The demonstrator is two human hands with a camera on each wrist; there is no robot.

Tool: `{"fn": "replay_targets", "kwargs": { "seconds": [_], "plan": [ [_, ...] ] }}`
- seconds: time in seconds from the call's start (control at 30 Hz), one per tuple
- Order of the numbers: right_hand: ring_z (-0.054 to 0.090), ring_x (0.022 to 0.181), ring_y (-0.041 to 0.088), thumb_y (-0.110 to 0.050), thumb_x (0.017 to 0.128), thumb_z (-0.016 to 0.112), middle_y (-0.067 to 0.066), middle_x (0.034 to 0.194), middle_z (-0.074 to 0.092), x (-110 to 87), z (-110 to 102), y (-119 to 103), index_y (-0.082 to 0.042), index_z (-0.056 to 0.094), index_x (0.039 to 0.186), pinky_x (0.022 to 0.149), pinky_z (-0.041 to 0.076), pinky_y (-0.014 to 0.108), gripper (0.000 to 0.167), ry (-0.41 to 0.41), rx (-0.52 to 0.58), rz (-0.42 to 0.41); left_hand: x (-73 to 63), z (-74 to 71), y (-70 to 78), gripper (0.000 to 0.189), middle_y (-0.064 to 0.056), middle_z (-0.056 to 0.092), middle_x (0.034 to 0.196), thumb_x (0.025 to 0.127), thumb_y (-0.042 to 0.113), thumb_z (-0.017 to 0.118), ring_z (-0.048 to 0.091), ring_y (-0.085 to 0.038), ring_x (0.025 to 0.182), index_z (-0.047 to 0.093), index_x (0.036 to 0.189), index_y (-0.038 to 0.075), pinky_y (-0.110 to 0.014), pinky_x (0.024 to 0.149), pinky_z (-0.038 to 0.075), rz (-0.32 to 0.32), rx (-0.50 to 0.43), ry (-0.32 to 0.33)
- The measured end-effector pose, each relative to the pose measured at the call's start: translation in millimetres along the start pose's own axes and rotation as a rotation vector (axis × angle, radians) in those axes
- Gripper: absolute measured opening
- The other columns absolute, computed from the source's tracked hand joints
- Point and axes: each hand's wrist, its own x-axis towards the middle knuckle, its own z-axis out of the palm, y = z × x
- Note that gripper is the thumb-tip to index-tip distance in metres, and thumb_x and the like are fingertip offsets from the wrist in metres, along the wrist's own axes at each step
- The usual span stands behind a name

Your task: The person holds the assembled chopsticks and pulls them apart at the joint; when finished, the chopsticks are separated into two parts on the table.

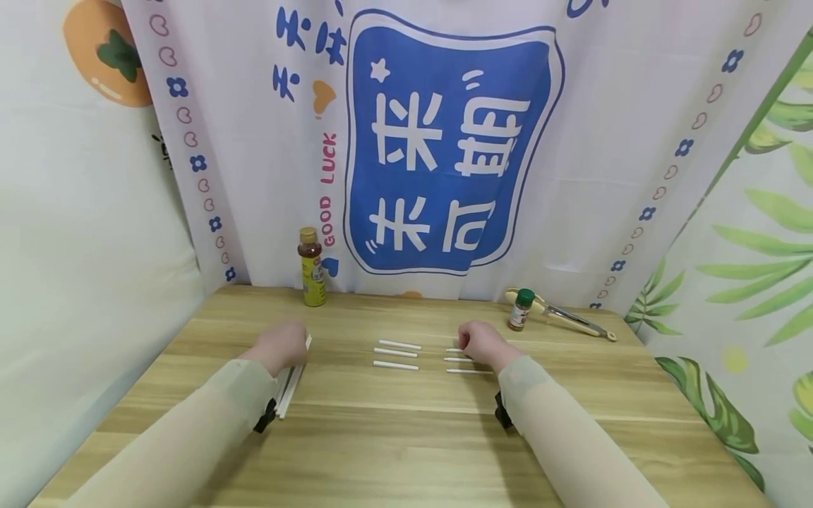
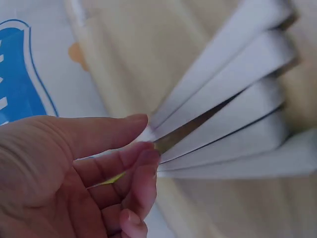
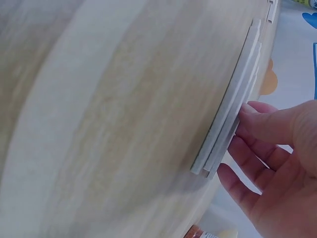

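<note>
At the left of the table, my left hand is over a bundle of slim white sticks. In the left wrist view, thumb and forefinger pinch the end of a white stick, with several others fanned beside it. Right of centre, my right hand reaches over three white sticks lying side by side. Its thumb and fingers pinch the farthest of these, while the nearest stick lies free of the hand; their full length shows in the right wrist view, where the front stick is untouched.
Between the hands lie three more white sticks in parallel. A yellow-labelled bottle stands at the back left. At the back right are a green-capped jar and tongs. A printed curtain hangs behind the wooden table.
</note>
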Motion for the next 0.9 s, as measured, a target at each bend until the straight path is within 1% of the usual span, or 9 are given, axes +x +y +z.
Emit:
{"fn": "replay_targets", "kwargs": {
  "seconds": [0.07, 0.2, 0.23, 0.33, 0.43, 0.6, 0.7, 0.8, 0.9],
  "plan": [
    [0.051, 0.07, 0.019, 0.008, 0.081, 0.067, 0.001, 0.071, 0.054, 0.3, 1, -1, -0.011, 0.058, 0.071, 0.066, 0.043, 0.033, 0.023, -0.001, 0.001, 0.006, -1.2, 4.7, -1.8, 0.008, -0.009, 0.052, 0.074, 0.08, 0.004, 0.06, 0.05, -0.025, 0.065, 0.052, 0.079, 0.004, -0.037, 0.056, 0.043, -0.007, 0.015, 0.01],
    [0.052, 0.072, 0.019, 0.007, 0.082, 0.068, 0.001, 0.073, 0.055, 0.4, 2, -2, -0.011, 0.059, 0.073, 0.068, 0.044, 0.034, 0.021, -0.009, 0.016, 0.033, -1.0, 8.5, -3.3, 0.001, -0.01, 0.053, 0.077, 0.085, 0.002, 0.054, 0.051, -0.026, 0.067, 0.054, 0.084, 0.002, -0.038, 0.058, 0.044, -0.017, 0.001, 0.009],
    [0.052, 0.072, 0.019, 0.007, 0.082, 0.068, 0.001, 0.073, 0.055, 0.0, 1, -2, -0.011, 0.059, 0.073, 0.068, 0.044, 0.034, 0.021, -0.01, 0.018, 0.035, -0.8, 9.4, -3.2, 0.002, -0.01, 0.053, 0.078, 0.085, 0.001, 0.053, 0.051, -0.026, 0.067, 0.054, 0.084, 0.002, -0.038, 0.058, 0.044, -0.018, 0.002, 0.012],
    [0.052, 0.072, 0.02, 0.007, 0.081, 0.068, 0.001, 0.073, 0.055, -0.9, 1, -1, -0.01, 0.059, 0.072, 0.068, 0.044, 0.035, 0.022, -0.008, 0.021, 0.032, 0.0, 12.7, -2.5, 0.005, -0.01, 0.054, 0.077, 0.084, -0.001, 0.052, 0.051, -0.026, 0.067, 0.054, 0.083, 0.003, -0.038, 0.057, 0.044, -0.02, 0.014, 0.024],
    [0.051, 0.072, 0.02, 0.007, 0.081, 0.068, 0.002, 0.072, 0.055, -1.3, 1, 0, -0.011, 0.058, 0.072, 0.068, 0.043, 0.034, 0.022, -0.007, 0.022, 0.029, 0.9, 16.1, -0.5, 0.005, -0.01, 0.055, 0.077, 0.083, -0.002, 0.053, 0.051, -0.026, 0.067, 0.055, 0.082, 0.003, -0.038, 0.056, 0.044, -0.016, 0.04, 0.028],
    [0.051, 0.071, 0.02, 0.007, 0.081, 0.068, 0.002, 0.072, 0.055, -1.3, 2, 1, -0.01, 0.058, 0.072, 0.067, 0.043, 0.034, 0.022, -0.005, 0.029, 0.044, 1.3, 18.3, 6.5, 0.007, -0.012, 0.058, 0.082, 0.082, -0.003, 0.055, 0.053, -0.027, 0.069, 0.058, 0.086, 0.002, -0.04, 0.058, 0.046, -0.005, 0.073, 0.016],
    [0.051, 0.071, 0.02, 0.008, 0.081, 0.068, 0.002, 0.072, 0.054, -0.6, 3, 3, -0.01, 0.058, 0.072, 0.066, 0.043, 0.034, 0.023, -0.004, 0.028, 0.04, 0.8, 19.6, 9.7, 0.007, -0.012, 0.057, 0.083, 0.082, -0.003, 0.056, 0.053, -0.027, 0.071, 0.058, 0.088, 0.001, -0.041, 0.06, 0.047, -0.004, 0.063, -0.007],
    [0.051, 0.07, 0.02, 0.008, 0.081, 0.067, 0.001, 0.072, 0.054, 0.4, 4, 4, -0.011, 0.057, 0.071, 0.066, 0.043, 0.034, 0.023, -0.001, 0.025, 0.024, 0.8, 20.1, 12.4, 0.007, -0.011, 0.056, 0.081, 0.081, -0.002, 0.057, 0.053, -0.026, 0.071, 0.057, 0.087, 0.001, -0.04, 0.062, 0.048, 0.023, 0.048, -0.02],
    [0.051, 0.07, 0.02, 0.009, 0.08, 0.066, 0.001, 0.072, 0.054, 0.8, 3, 4, -0.011, 0.057, 0.071, 0.066, 0.043, 0.034, 0.024, 0.004, 0.032, 0.006, 1.6, 17.8, 19.1, 0.008, -0.01, 0.056, 0.08, 0.082, -0.003, 0.055, 0.054, -0.025, 0.071, 0.057, 0.089, 0.0, -0.038, 0.062, 0.049, 0.048, -0.015, -0.03]
  ]
}}
